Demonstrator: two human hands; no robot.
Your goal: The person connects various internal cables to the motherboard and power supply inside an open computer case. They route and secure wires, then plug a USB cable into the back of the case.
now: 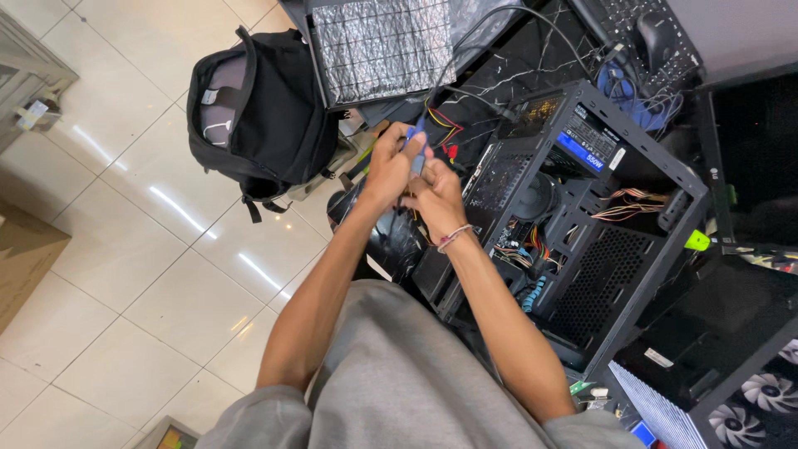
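Just above the middle of the frame, both hands met over the edge of an open black computer case [582,233], which filled the right half of the picture. The left hand [389,166] was curled shut around a small blue connector [417,150] on a cable, thumb and fingers pinching it, while the right hand [436,198], a thin bracelet [454,238] at its wrist, was closed beside and touching the left, its fingertips seemingly on the same cable; exactly what they gripped was hidden. Red, yellow and black wires [445,125] rose behind the hands toward the upper centre. By the look of it, the connector was light and rigid plastic, best held by its moulded body, not by the soft, limp leads, which would likely bend or pull loose at the crimp if tugged. Inside the case a power supply [582,137] sat at upper right, with loose coloured wire bundles [524,245] lower down. A black backpack [258,108] lay on the pale tiled floor [125,249] at upper left, a silvery quilted panel [378,46] at top centre, a keyboard and mouse [648,37] at top right, and case fans [756,403] in the lower right corner.
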